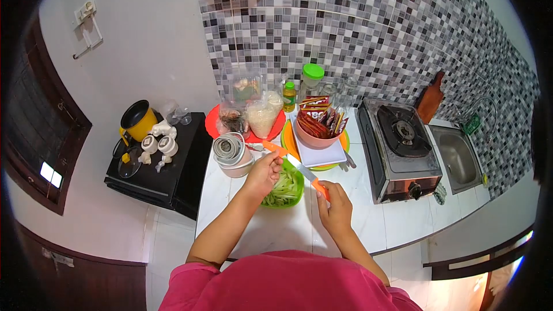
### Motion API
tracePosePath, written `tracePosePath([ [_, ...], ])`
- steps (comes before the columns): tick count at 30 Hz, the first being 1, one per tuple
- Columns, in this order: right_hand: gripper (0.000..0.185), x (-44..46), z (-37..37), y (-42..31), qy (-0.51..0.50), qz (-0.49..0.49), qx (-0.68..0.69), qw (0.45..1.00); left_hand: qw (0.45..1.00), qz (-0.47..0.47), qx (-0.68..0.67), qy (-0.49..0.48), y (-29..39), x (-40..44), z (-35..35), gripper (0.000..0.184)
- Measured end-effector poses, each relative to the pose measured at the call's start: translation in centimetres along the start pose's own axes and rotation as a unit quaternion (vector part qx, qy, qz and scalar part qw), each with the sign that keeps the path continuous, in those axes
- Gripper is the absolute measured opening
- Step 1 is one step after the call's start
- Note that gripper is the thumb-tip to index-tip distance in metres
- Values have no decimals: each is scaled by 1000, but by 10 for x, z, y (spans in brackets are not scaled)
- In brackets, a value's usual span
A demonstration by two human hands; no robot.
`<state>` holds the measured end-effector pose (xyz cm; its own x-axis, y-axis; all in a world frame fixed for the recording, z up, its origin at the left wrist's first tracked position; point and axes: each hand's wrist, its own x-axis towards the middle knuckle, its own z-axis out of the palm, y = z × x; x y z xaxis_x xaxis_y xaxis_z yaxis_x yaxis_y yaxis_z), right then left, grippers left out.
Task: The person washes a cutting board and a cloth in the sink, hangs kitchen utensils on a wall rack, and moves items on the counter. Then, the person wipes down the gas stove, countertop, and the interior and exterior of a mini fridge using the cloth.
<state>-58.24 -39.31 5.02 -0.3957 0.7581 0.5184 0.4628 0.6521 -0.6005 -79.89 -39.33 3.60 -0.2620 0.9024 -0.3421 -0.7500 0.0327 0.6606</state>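
1. Left hand (264, 177), centre of the frame: fingers bent in a pinch about an orange sheath-like piece (275, 148), which lies in line with the knife blade at its upper-left end.
2. Right hand (337, 204), just right of centre: gripping the orange handle of the knife (303, 170). The blade slants toward the upper left, spanning the space between the two hands.
3. Green bowl (301, 194), centre of the frame, beneath the knife and partly hidden by the left hand; it contains cut pale-green vegetables (282, 191) and stands on the white-tiled worktop (360, 227).
4. Pink bowl (314, 139), above and right of the hands: filled with red sachets (311, 126) and resting on a white square plate (329, 156), with orange and green rims visible beneath.
5. Red tray (280, 129), upper centre: carries a bag of white grains (262, 120) and other clear-wrapped goods. A round pale-pink container (235, 168) stands just below it in the frame.
6. Gas stove (403, 164), right of the frame, with the metal sink (458, 155) beside it.
7. Black cabinet (181, 167), left of the frame: supports a yellow pot (138, 125).
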Motion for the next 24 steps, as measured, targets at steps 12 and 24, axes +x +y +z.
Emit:
tracePosePath([
  [12, 20, 5, -12, 1, -10, -27, -33, 999, 961, 121, 246, -40, 11, -7, 3, 11],
  [24, 20, 14, 7, 2, -21, -26, 29, 999, 932, 52, 327, -150, -9, -13, 14, 17],
])
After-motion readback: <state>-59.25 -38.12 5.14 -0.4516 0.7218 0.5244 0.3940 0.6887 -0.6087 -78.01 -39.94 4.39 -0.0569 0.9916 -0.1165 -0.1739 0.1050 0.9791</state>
